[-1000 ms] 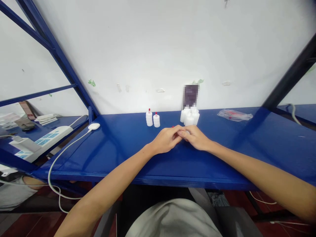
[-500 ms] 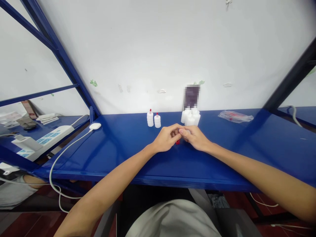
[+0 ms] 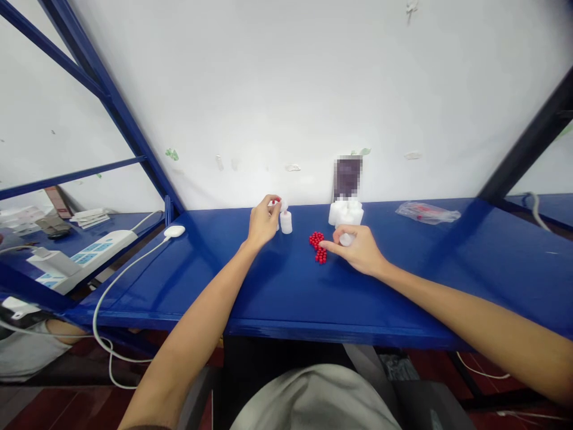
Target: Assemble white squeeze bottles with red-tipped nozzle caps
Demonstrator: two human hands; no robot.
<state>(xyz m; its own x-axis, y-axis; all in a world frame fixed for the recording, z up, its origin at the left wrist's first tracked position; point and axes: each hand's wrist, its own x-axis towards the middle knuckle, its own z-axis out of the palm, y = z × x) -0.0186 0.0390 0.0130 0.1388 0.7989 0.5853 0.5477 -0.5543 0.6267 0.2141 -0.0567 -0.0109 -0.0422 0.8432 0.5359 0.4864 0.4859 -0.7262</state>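
Observation:
My left hand [image 3: 263, 222] is at the back of the table with its fingers closed on a small white piece with a red tip [image 3: 278, 200], apparently a bottle, partly covered by the fingers. Just below it a small white bottle [image 3: 286, 223] stands upright; another beside it is mostly hidden behind my hand. My right hand [image 3: 360, 248] curls round a small white bottle [image 3: 346, 239], its thumb stretched left toward loose red beads or tips [image 3: 317, 240] on the table. Several white bottles [image 3: 347, 213] stand grouped behind my right hand.
A clear plastic bag [image 3: 427, 212] with red bits lies at the right back. A dark blurred panel [image 3: 348, 177] leans on the wall. A white round charger [image 3: 174, 231] and its cable lie left, near a power strip [image 3: 101, 245]. Blue frame posts [image 3: 123, 119] rise at the side.
My hands were together over the red pieces; now they are apart. My left hand has moved left to the standing bottles, uncovering the red pile. My right hand has stayed near its place.

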